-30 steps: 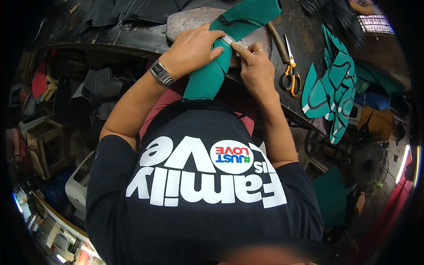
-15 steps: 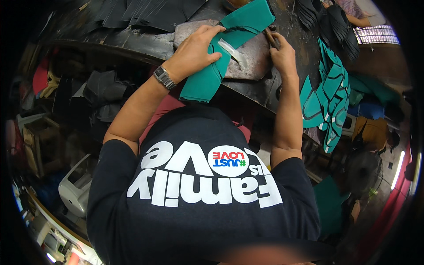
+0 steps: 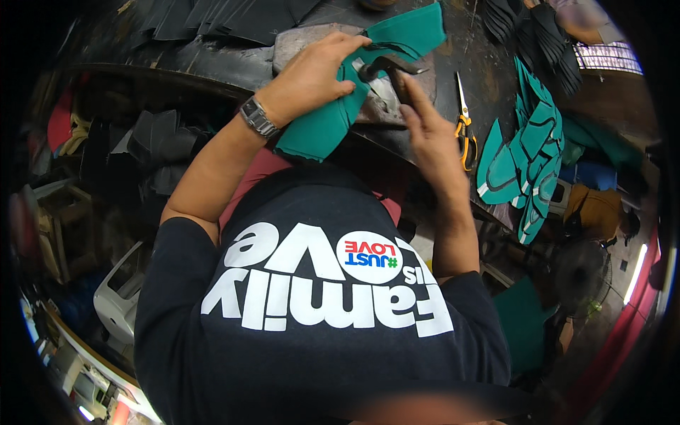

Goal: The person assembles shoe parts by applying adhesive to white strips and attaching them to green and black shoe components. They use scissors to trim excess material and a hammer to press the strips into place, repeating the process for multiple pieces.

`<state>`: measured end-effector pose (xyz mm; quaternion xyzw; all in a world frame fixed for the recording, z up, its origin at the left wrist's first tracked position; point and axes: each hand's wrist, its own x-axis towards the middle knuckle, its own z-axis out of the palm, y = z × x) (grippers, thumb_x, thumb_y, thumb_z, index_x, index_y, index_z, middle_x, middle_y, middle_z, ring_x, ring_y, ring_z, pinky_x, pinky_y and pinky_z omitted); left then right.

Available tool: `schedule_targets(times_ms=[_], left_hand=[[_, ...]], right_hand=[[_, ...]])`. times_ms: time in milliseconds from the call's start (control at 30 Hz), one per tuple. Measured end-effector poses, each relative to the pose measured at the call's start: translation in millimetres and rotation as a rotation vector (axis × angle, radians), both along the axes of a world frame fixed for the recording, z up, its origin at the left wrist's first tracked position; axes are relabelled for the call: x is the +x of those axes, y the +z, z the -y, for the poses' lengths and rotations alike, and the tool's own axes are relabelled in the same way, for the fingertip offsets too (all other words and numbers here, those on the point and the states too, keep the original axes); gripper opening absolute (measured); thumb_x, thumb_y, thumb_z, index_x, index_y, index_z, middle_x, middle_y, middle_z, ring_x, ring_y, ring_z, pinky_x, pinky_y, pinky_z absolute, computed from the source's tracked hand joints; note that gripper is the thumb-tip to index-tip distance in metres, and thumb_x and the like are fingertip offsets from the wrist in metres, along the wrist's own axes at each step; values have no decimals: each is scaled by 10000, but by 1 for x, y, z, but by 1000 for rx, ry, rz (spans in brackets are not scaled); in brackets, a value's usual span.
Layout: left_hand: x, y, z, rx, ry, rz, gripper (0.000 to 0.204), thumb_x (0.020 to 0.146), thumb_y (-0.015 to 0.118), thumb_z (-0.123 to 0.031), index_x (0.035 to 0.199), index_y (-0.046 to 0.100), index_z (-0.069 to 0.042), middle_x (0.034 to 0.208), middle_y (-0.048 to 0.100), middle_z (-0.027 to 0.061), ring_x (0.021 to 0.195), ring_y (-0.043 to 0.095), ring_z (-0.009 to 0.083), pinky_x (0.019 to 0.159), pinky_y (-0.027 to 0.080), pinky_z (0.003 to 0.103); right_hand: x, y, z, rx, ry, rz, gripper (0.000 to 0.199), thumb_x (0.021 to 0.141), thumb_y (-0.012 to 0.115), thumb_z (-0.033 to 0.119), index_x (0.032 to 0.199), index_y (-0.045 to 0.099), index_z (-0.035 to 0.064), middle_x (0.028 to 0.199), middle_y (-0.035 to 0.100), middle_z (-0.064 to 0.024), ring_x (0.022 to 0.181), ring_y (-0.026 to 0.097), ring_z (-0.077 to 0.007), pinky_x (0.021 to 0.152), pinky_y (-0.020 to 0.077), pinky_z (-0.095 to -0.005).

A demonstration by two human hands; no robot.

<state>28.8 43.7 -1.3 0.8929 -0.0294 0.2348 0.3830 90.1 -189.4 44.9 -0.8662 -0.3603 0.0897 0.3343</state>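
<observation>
A long green piece of sheet material [image 3: 322, 131] lies across a stone-like slab [image 3: 292, 48] at the table's near edge, its lower end hanging over. My left hand [image 3: 312, 76] rests on it with index finger and thumb spread apart. Closed round the handle of a dark hammer [image 3: 388, 64], my right hand [image 3: 431, 127] is slightly blurred. The curved hammer head is over the green piece's middle, beside a pale strip [image 3: 382, 91]; whether it touches cannot be seen.
Scissors with yellow-and-black handles [image 3: 465, 134] lie right of my right hand. Beyond them, outlined green pieces [image 3: 531, 142] overlap at the table's right edge. Black sheets [image 3: 234, 18] are stacked at the far left, and more black pieces [image 3: 545, 42] at the far right, near another person's arm [image 3: 577, 21].
My right hand has moved left and nearer, bringing the hammer over the green piece. The scissors now show at the right. My left hand stays on the green piece, which has shifted slightly.
</observation>
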Motion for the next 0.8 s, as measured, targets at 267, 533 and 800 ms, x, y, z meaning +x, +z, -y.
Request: schedule_targets(times_ms=[267, 533, 800], left_hand=[[1, -1, 2, 23, -3, -5, 664, 746, 760, -60, 1374, 549, -82, 1221, 595, 151, 1075, 624, 376, 938, 520, 430], [2, -2, 3, 12, -13, -43, 653, 746, 762, -63, 1364, 552, -84, 1252, 595, 142, 1101, 622, 372, 947, 523, 430], [4, -5, 5, -3, -27, -30, 674, 733, 771, -55, 1369, 549, -82, 1245, 597, 148, 1109, 621, 377, 955, 517, 431]], right_hand=[[-16, 0, -2, 209, 31, 309, 512, 1009, 576, 103, 1506, 462, 143, 1067, 735, -211, 906, 732, -333, 769, 547, -396], [-19, -4, 10, 448, -82, 0, 510, 1007, 570, 65, 1502, 483, 147, 1324, 667, -132, 1068, 702, -216, 874, 534, -338], [-16, 7, 7, 228, -23, 126, 484, 992, 584, 94, 1451, 543, 240, 1124, 693, -244, 970, 705, -377, 835, 545, -409]])
